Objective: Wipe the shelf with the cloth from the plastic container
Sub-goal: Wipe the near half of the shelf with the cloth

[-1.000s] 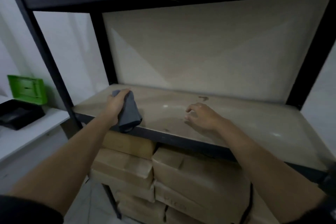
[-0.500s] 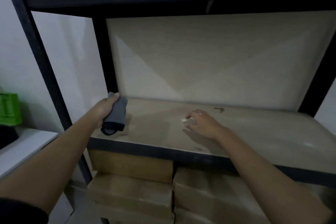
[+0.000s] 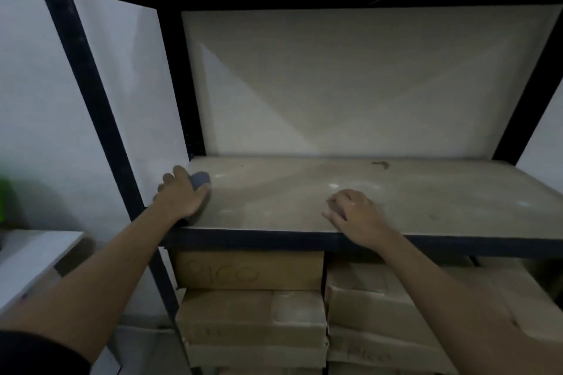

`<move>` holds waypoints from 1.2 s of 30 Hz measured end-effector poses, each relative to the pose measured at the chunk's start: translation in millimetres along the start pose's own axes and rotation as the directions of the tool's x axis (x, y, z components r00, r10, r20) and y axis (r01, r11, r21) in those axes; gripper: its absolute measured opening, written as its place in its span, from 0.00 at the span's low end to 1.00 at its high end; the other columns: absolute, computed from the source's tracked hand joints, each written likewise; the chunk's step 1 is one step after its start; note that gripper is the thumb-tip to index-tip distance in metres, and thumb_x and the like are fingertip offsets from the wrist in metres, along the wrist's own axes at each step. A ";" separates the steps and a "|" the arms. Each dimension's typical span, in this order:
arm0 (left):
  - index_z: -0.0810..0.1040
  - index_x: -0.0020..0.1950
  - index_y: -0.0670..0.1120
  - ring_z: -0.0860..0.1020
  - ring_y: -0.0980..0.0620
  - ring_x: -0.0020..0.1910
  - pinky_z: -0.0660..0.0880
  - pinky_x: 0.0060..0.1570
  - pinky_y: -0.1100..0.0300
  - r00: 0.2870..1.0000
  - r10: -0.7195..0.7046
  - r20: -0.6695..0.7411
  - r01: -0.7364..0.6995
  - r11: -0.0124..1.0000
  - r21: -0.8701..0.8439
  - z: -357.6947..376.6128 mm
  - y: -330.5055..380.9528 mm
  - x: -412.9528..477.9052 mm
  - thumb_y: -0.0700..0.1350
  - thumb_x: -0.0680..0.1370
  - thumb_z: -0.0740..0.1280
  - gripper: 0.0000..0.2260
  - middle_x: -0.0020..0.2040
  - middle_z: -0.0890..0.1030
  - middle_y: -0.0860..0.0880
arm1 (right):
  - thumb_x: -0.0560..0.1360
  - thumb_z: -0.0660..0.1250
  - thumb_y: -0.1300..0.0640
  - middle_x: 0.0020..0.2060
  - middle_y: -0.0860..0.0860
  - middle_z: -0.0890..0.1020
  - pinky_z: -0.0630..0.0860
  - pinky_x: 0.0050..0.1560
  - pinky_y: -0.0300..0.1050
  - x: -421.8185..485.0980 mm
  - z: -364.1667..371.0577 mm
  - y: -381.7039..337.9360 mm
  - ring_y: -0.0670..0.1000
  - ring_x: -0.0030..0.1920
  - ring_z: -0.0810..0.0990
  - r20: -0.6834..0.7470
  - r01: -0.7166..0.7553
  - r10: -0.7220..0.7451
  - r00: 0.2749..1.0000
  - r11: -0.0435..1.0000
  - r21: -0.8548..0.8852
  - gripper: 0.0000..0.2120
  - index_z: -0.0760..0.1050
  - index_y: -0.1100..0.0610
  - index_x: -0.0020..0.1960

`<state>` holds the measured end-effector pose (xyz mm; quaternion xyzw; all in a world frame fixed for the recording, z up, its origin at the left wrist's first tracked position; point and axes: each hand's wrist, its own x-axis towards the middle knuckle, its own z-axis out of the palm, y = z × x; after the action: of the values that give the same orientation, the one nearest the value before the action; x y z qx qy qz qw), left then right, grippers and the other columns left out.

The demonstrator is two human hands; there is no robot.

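Head view: dim and a little soft, looking forward and down into a black metal rack.
Shelf (image 3: 304,192): a pale board with a black front edge, mostly bare, with a few small pale specks and one small brown mark near the back right.
Cloth (image 3: 201,179): grey, bunched, lying on the shelf at its far left, close to the back left post; only a small part of it shows past the fingers.
Left hand (image 3: 182,196): palm down on the cloth, pressing it onto the board; its grip is closed over the cloth, with the thumb towards the post.
Right hand (image 3: 358,216): flat on the shelf near the front edge, right of the middle and well apart from the cloth; the fingers are loosely spread and hold nothing.
Arms: both bare forearms reach up from the bottom of the frame, with a dark sleeve at the lower left corner.
Cardboard boxes (image 3: 249,310): stacked in rows under the shelf; writing on the top left box is faint, perhaps "PICO".
Tabletop (image 3: 33,256): white, low at the left, outside the rack.
Green thing (image 3: 3,201): at the left edge, too blurred to tell what it is.
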<state>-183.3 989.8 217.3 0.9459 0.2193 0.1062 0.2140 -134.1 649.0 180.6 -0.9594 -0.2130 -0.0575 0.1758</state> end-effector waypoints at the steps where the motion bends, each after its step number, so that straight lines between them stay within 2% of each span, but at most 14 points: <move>1: 0.60 0.68 0.42 0.70 0.36 0.60 0.70 0.59 0.44 0.999 0.035 0.039 -0.038 0.997 0.072 6.3 -5.0 -1.9 0.63 0.76 0.57 0.30 0.64 0.68 0.36 | 0.77 0.56 0.42 0.66 0.52 0.71 0.66 0.66 0.53 0.0 0.5 -0.5 0.54 0.65 0.67 -0.009 0.005 -0.005 1.000 1.000 -0.010 0.20 0.68 0.52 0.64; 4: 0.60 0.71 0.49 0.71 0.37 0.61 0.68 0.59 0.45 0.983 0.152 0.101 -0.174 0.949 0.262 20.1 -14.4 -7.4 0.67 0.75 0.50 0.31 0.66 0.68 0.38 | 0.77 0.55 0.41 0.65 0.51 0.71 0.65 0.67 0.53 1.2 -1.2 0.7 0.53 0.65 0.68 -0.027 0.005 -0.005 1.000 1.000 -0.018 0.21 0.68 0.52 0.64; 10: 0.62 0.71 0.46 0.74 0.39 0.54 0.73 0.51 0.48 0.945 0.327 0.027 -0.310 0.864 0.398 25.5 -21.5 -9.7 0.56 0.80 0.53 0.23 0.60 0.72 0.38 | 0.78 0.53 0.40 0.66 0.51 0.71 0.62 0.68 0.52 8.9 -1.4 4.5 0.52 0.67 0.67 0.025 -0.001 0.003 1.000 0.998 -0.059 0.21 0.69 0.51 0.64; 12: 0.66 0.67 0.43 0.74 0.38 0.52 0.74 0.50 0.47 0.952 0.305 -0.027 -0.285 0.916 0.282 20.6 -22.9 -4.5 0.52 0.80 0.55 0.20 0.57 0.73 0.37 | 0.78 0.53 0.40 0.66 0.51 0.71 0.61 0.68 0.52 11.5 -1.7 6.4 0.52 0.66 0.67 0.024 -0.008 0.009 1.000 0.999 -0.042 0.20 0.69 0.51 0.63; 15: 0.64 0.66 0.41 0.71 0.33 0.54 0.71 0.52 0.40 0.964 0.185 -0.193 -0.142 0.965 0.219 7.1 -19.8 8.9 0.49 0.79 0.59 0.19 0.59 0.68 0.34 | 0.78 0.53 0.40 0.66 0.50 0.71 0.61 0.69 0.52 12.6 -1.5 11.8 0.52 0.66 0.67 0.001 -0.028 0.028 1.000 1.000 0.003 0.21 0.69 0.50 0.64; 20: 0.60 0.71 0.42 0.62 0.35 0.64 0.63 0.63 0.41 0.997 -0.072 0.024 0.059 0.935 0.350 14.7 -14.6 14.2 0.56 0.79 0.53 0.26 0.67 0.60 0.36 | 0.78 0.52 0.41 0.66 0.51 0.71 0.62 0.68 0.52 12.4 2.7 11.9 0.52 0.66 0.67 -0.040 -0.044 0.046 0.998 0.998 0.040 0.22 0.68 0.51 0.65; 21: 0.60 0.71 0.42 0.63 0.36 0.63 0.63 0.63 0.42 0.998 -0.056 0.026 0.042 0.925 0.378 20.7 -12.7 10.0 0.56 0.79 0.52 0.25 0.67 0.61 0.37 | 0.78 0.52 0.41 0.66 0.51 0.71 0.62 0.68 0.51 12.4 2.5 11.0 0.52 0.66 0.67 -0.052 -0.039 0.041 0.998 0.999 0.033 0.21 0.68 0.51 0.65; 24: 0.62 0.70 0.43 0.67 0.37 0.60 0.68 0.57 0.46 0.985 0.173 0.016 -0.164 0.898 0.407 34.1 -10.4 -4.1 0.53 0.80 0.53 0.22 0.65 0.65 0.36 | 0.78 0.51 0.41 0.66 0.51 0.71 0.63 0.67 0.51 10.4 1.5 10.3 0.52 0.66 0.68 -0.071 -0.020 0.020 0.997 1.000 -0.001 0.22 0.68 0.51 0.66; 26: 0.62 0.71 0.45 0.69 0.38 0.60 0.69 0.58 0.47 0.963 0.258 0.070 -0.267 0.941 0.207 29.0 -14.8 -5.5 0.51 0.80 0.55 0.21 0.65 0.66 0.37 | 0.78 0.51 0.40 0.66 0.51 0.71 0.64 0.67 0.51 8.8 2.3 10.2 0.52 0.66 0.68 -0.089 -0.014 0.013 0.996 1.000 -0.014 0.22 0.68 0.51 0.66; 28: 0.63 0.71 0.47 0.69 0.37 0.60 0.69 0.60 0.45 0.974 0.224 -0.028 -0.224 0.974 0.024 16.6 -20.4 2.8 0.49 0.79 0.58 0.20 0.65 0.66 0.36 | 0.78 0.52 0.42 0.66 0.51 0.72 0.64 0.66 0.50 8.3 3.2 9.3 0.52 0.65 0.69 -0.106 -0.011 0.010 0.994 1.000 -0.010 0.21 0.68 0.51 0.66; 29: 0.62 0.70 0.48 0.68 0.35 0.61 0.69 0.60 0.42 0.982 0.159 -0.104 -0.158 0.987 0.018 11.5 -22.9 8.5 0.49 0.79 0.58 0.20 0.65 0.65 0.36 | 0.79 0.52 0.42 0.66 0.51 0.72 0.64 0.66 0.50 8.0 3.6 9.0 0.52 0.65 0.69 -0.111 -0.012 0.011 0.994 1.000 -0.012 0.21 0.68 0.51 0.66; 31: 0.61 0.69 0.50 0.64 0.34 0.62 0.67 0.60 0.38 0.995 0.001 -0.098 0.014 0.988 0.157 9.7 -24.8 15.8 0.52 0.79 0.55 0.19 0.67 0.61 0.37 | 0.79 0.52 0.42 0.66 0.51 0.72 0.64 0.66 0.50 7.3 3.3 8.3 0.52 0.65 0.69 -0.111 -0.015 0.013 0.994 1.000 -0.014 0.21 0.68 0.51 0.66; 33: 0.58 0.71 0.50 0.63 0.35 0.63 0.64 0.62 0.40 0.996 -0.083 0.009 0.075 0.931 0.356 18.4 -17.1 12.5 0.55 0.79 0.51 0.21 0.69 0.59 0.37 | 0.79 0.52 0.42 0.66 0.51 0.72 0.64 0.66 0.49 7.0 2.3 8.5 0.52 0.66 0.69 -0.097 -0.012 0.011 0.995 1.000 -0.013 0.21 0.68 0.51 0.66; 36: 0.57 0.73 0.50 0.65 0.37 0.62 0.66 0.60 0.43 0.991 0.127 0.051 -0.137 0.905 0.402 39.1 -1.1 -4.7 0.52 0.80 0.51 0.22 0.67 0.61 0.37 | 0.79 0.52 0.42 0.66 0.51 0.72 0.64 0.66 0.49 7.5 1.7 10.6 0.51 0.66 0.68 -0.098 -0.018 0.016 0.995 1.000 -0.025 0.21 0.68 0.50 0.66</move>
<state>-176.3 974.5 181.6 0.9836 0.1696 0.0615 0.0086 -122.7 643.5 177.1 -0.9594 -0.1953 -0.1055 0.1740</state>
